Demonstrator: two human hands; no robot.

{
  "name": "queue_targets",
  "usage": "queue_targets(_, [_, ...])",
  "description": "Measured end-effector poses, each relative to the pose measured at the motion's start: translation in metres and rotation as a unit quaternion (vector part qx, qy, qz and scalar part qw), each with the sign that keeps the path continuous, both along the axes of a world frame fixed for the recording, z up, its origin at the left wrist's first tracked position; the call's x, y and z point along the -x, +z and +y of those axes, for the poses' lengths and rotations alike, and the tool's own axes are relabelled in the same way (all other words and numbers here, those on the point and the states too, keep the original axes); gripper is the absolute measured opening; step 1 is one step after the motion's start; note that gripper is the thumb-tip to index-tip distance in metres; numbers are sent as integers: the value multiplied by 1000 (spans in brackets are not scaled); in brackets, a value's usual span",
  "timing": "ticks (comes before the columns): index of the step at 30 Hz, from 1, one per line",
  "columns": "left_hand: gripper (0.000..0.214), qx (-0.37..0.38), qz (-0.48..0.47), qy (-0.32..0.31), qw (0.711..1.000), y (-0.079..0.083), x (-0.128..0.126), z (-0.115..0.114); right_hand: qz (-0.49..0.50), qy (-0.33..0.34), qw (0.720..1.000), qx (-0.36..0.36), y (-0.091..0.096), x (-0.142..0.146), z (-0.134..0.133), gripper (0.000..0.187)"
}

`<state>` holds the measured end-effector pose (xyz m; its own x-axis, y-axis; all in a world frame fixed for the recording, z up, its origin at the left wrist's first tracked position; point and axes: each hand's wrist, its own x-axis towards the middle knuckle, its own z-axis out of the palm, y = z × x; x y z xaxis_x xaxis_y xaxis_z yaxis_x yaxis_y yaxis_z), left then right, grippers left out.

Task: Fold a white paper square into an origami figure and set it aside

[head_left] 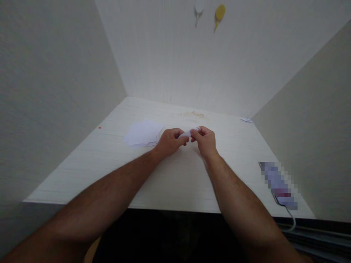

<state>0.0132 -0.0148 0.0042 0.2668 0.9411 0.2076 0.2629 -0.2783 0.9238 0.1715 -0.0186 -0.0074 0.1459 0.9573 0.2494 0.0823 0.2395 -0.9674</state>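
Between my two hands is a small piece of white paper (185, 134), folded or rolled into a narrow strip, held above the middle of the table. My left hand (171, 140) grips its left end, thumb on the near side. At the other end, my right hand (204, 138) pinches the paper between thumb and fingers. Just left of my left hand lies a loose stack of white paper sheets (144, 133), its edges uneven. My fingers partly hide the held paper, so its exact folds cannot be made out.
White walls enclose the white table (175, 182) on three sides. A blurred-out phone-like device (278, 184) with a white cable (293, 219) lies at the right edge. A crumpled white scrap (246, 119) sits in the back right corner. White (199, 6) and yellow hooks (220, 12) hang on the back wall.
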Motion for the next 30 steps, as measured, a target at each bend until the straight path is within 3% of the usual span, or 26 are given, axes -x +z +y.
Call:
queue_targets(4, [17,9,-17,42,999,0,3,1,10,22,999,24,1,0,-1,20])
queue_targets(11, [23,77,-223,20,972,-9,2,9,-36,70,996,37,0,3,-5,16])
queue_targets(19, [20,29,-122,9,992,2,4,7,-56,64,996,5,2,5,-9,28])
queue_targets(30, [20,20,-87,-12,996,3,8,9,-16,65,998,17,4,3,-8,22])
